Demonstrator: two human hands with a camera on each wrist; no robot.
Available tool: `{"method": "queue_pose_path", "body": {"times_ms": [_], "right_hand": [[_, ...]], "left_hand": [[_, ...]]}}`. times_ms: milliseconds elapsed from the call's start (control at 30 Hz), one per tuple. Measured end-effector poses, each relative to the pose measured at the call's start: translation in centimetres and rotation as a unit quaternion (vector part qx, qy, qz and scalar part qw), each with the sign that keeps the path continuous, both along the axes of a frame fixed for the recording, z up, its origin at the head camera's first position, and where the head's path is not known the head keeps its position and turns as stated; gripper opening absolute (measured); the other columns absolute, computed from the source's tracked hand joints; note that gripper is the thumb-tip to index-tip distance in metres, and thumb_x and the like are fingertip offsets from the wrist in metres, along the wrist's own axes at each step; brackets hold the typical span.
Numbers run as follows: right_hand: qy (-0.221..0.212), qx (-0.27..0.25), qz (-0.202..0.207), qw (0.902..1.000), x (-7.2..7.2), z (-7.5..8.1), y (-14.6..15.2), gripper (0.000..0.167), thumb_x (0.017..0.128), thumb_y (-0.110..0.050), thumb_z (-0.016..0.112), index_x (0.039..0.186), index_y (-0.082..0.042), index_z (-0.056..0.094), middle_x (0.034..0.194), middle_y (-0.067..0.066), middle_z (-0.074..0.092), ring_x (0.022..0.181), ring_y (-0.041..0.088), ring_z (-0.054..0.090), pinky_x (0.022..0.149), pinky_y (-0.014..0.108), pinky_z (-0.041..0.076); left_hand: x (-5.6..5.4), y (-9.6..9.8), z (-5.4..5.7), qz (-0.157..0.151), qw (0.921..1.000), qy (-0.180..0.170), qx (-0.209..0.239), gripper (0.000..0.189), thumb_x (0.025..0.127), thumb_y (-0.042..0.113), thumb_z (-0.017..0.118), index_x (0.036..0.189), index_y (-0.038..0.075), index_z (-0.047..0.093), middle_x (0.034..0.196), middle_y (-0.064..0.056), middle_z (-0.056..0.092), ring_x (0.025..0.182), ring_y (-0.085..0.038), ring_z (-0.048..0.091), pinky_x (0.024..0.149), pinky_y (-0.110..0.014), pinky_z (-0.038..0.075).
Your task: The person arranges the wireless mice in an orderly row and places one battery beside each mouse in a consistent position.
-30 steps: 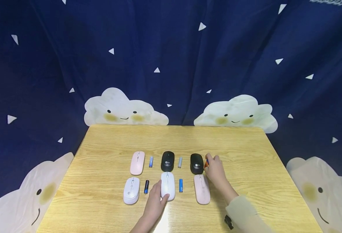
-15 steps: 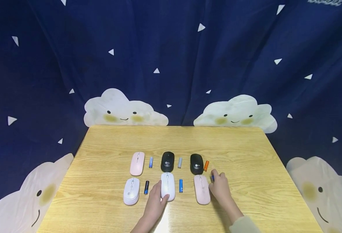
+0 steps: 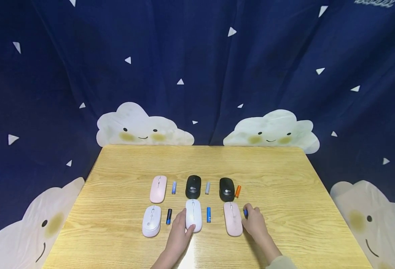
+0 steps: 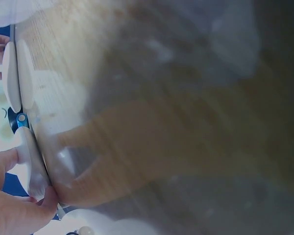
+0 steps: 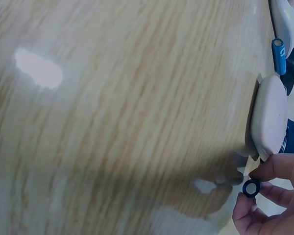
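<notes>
My left hand (image 3: 179,232) holds the lower part of a white computer mouse (image 3: 193,216), thumb on one side and fingers on the other. In the left wrist view the same mouse (image 4: 33,169) sits between thumb and fingers at the table. My right hand (image 3: 256,224) pinches a dark blue battery (image 3: 245,213) just right of a pink mouse (image 3: 233,219). The right wrist view shows the battery's round end (image 5: 252,188) between thumb and fingers, low over the table; the rest of it is hidden. A blue battery (image 3: 208,215) lies between the white and pink mice.
Behind stand a pink mouse (image 3: 158,189) and two black mice, one in the middle (image 3: 193,186) and one at right (image 3: 227,189). Light blue (image 3: 174,187), grey (image 3: 207,188) and orange (image 3: 238,191) batteries lie beside them. Front left are another white mouse (image 3: 151,221) and a dark battery (image 3: 168,216).
My right hand has come away from the orange battery, moving toward me to beside the front pink mouse, with the dark blue battery in its fingers. The left hand stays on the white mouse.
</notes>
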State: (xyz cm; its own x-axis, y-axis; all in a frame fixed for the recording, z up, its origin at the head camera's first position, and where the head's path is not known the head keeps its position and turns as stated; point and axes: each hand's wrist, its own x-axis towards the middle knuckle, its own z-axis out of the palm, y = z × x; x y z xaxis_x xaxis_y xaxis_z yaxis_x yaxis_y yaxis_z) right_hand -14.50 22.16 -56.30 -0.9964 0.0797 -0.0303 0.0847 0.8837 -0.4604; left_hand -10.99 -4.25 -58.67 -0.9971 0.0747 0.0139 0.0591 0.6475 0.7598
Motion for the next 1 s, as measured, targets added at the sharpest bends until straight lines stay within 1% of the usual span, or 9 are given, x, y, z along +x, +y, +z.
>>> {"method": "queue_pose_path", "body": {"times_ms": [233,367,400,533,767,1000], "right_hand": [[0.018,-0.014,0.0,0.9997,0.18,-0.24,-0.07,0.035,0.063,0.005,0.061,0.098,0.003,0.056,0.079,0.021,0.049,0.061,0.03,0.051,0.05,0.04,0.046],[0.009,-0.019,-0.004,0.9998,0.13,-0.26,0.01,0.036,0.064,0.004,0.061,0.1,0.003,0.056,0.08,0.021,0.049,0.063,0.03,0.052,0.051,0.041,0.046],[-0.002,-0.025,-0.007,0.9997,0.08,-0.25,0.06,0.037,0.065,0.004,0.061,0.101,0.003,0.056,0.081,0.022,0.05,0.064,0.031,0.053,0.052,0.042,0.047],[-0.014,-0.025,-0.003,0.9996,0.09,-0.31,0.17,0.038,0.066,0.003,0.062,0.104,0.003,0.056,0.083,0.022,0.051,0.067,0.031,0.054,0.054,0.044,0.047],[-0.011,-0.029,0.0,0.9995,0.07,-0.91,0.32,0.04,0.067,0.003,0.062,0.106,0.003,0.056,0.085,0.024,0.052,0.07,0.032,0.055,0.056,0.044,0.048],[-0.007,-0.03,-0.002,0.9995,0.1,-0.75,0.33,0.041,0.067,0.003,0.062,0.107,0.003,0.056,0.086,0.024,0.052,0.072,0.033,0.055,0.058,0.045,0.048]], "left_hand": [[0.03,0.07,0.03,-0.001,1.0,0.001,-0.001,0.063,0.086,0.017,0.061,0.134,-0.012,0.032,0.13,-0.029,0.041,0.121,-0.043,0.039,0.099,-0.052,0.033],[0.05,0.09,0.04,0.0,1.0,0.0,-0.001,0.063,0.086,0.018,0.061,0.134,-0.011,0.032,0.13,-0.029,0.041,0.121,-0.043,0.038,0.099,-0.052,0.033],[0.06,0.09,0.05,0.001,1.0,0.0,-0.001,0.063,0.086,0.018,0.061,0.134,-0.011,0.032,0.13,-0.029,0.041,0.121,-0.043,0.038,0.099,-0.052,0.033],[0.12,0.08,0.1,0.002,1.0,-0.002,0.0,0.063,0.086,0.018,0.061,0.133,-0.011,0.033,0.13,-0.029,0.041,0.121,-0.044,0.038,0.099,-0.052,0.033],[0.12,0.06,0.21,0.002,1.0,-0.006,0.003,0.062,0.086,0.017,0.061,0.133,-0.012,0.032,0.13,-0.029,0.04,0.121,-0.044,0.038,0.099,-0.051,0.033],[0.04,0.01,0.21,0.004,1.0,-0.001,0.005,0.062,0.086,0.018,0.061,0.133,-0.012,0.033,0.13,-0.029,0.041,0.121,-0.043,0.039,0.1,-0.051,0.033]]}}
